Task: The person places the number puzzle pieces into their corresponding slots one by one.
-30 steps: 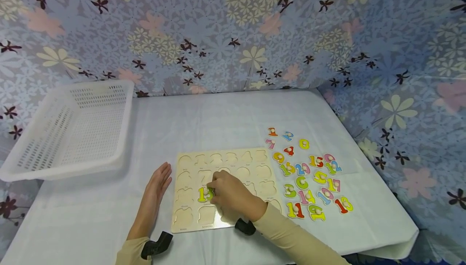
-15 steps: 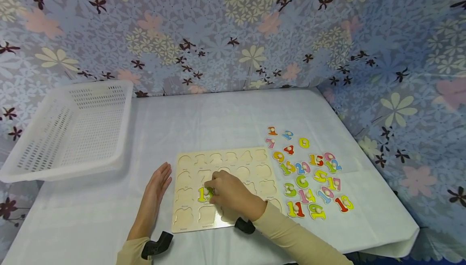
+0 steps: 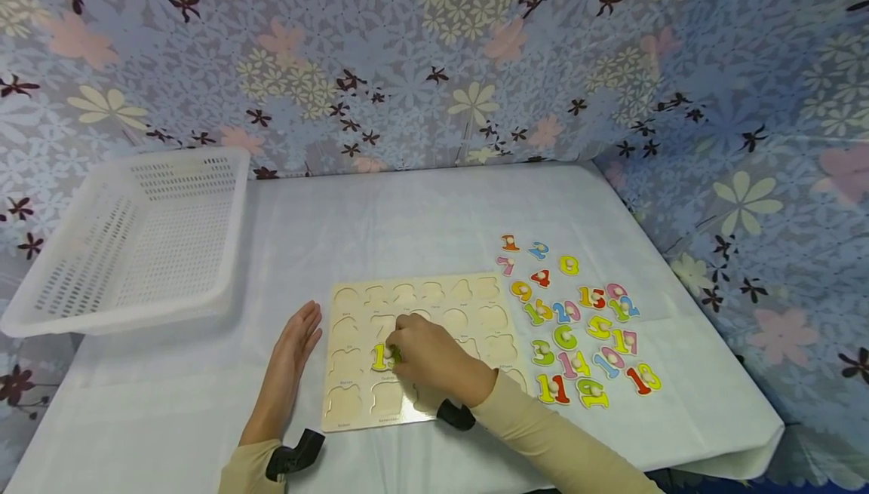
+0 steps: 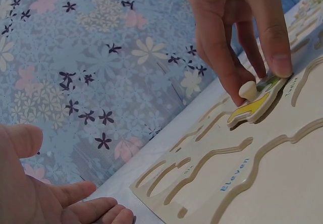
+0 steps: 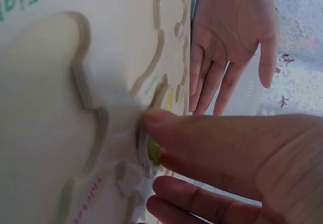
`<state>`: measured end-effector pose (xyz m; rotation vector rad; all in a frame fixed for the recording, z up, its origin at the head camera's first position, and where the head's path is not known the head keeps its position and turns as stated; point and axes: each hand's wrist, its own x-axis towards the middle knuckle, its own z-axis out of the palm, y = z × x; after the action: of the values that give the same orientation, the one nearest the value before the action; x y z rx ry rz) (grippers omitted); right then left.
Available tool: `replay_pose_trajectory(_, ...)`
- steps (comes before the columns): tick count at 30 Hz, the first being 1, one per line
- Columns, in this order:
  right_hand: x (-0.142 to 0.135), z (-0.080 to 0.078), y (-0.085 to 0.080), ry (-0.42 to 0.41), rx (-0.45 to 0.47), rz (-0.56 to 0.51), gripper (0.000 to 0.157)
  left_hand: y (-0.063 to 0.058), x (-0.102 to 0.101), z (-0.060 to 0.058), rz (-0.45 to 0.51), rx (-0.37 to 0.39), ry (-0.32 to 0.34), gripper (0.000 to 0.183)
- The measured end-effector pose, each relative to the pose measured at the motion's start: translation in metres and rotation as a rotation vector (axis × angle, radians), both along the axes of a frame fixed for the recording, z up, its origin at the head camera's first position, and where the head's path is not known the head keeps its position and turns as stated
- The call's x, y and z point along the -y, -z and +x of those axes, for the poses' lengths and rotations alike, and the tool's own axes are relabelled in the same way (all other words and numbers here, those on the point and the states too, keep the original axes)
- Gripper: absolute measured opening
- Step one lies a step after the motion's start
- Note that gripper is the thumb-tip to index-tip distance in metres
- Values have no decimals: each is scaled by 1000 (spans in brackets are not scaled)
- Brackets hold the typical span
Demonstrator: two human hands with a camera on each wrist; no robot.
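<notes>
A pale wooden number puzzle board (image 3: 327, 415) with cut-out recesses lies flat on the table. Fingers and thumb of my right hand (image 3: 431, 354) grip a yellow-and-green number 13 puzzle piece (image 3: 378, 358) above the left middle of the board. In the left wrist view this piece (image 4: 250, 109) sits tilted beside the printed word Twelve, its round wooden knob (image 4: 248, 90) upward. Part of its green digit is hidden by the fingers. My left hand (image 3: 296, 335) rests on its side along the board's left edge, fingers straight and holding nothing.
Several coloured number pieces, among them a red-and-yellow 18 (image 3: 643, 378) and a yellow-and-red 11 (image 3: 553, 389), lie right of the board. A white plastic basket (image 3: 234, 253) stands at the far left. A floral curtain (image 3: 407, 64) hangs behind the table.
The number 13 piece has tilted and shifted slightly in my right hand, with less of its green digit showing. My left hand has kept its place.
</notes>
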<state>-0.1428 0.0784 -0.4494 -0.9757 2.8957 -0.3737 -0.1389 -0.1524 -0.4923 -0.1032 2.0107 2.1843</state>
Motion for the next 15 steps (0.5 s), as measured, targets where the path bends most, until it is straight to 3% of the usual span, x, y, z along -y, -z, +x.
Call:
replay_pose_trajectory(7, -3, -1, -2, -10, 54, -1, 17, 1, 0, -2, -22, 10, 2, 70)
replay_pose_trajectory(15, -35, 0, -5, 18, 20, 10, 15, 1, 1, 0, -38, 6, 4, 71)
